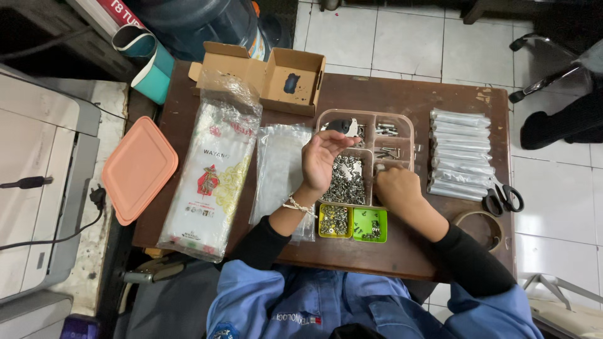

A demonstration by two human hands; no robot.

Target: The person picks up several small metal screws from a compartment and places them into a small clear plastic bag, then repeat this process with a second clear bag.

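Observation:
A pinkish divided tray (411, 129) of small metal screws and nuts sits mid-table. My left hand (320, 160) hovers palm-up over its large compartment of silver nuts (347, 182), fingers loosely curled; whether tiny parts lie in the palm is unclear. My right hand (397, 187) reaches into the tray's right side, fingertips pinching down among the screws (387, 152). In front of the tray stand a yellow cup (333, 221) and a green cup (370, 225), both holding small hardware.
A stack of filled clear bags (460, 154) lies right of the tray, with black scissors (502, 198) and a tape roll (482, 226) near it. Empty plastic bags (279, 169), a large bag pack (213, 176), an open cardboard box (276, 75) and an orange lid (138, 166) lie left.

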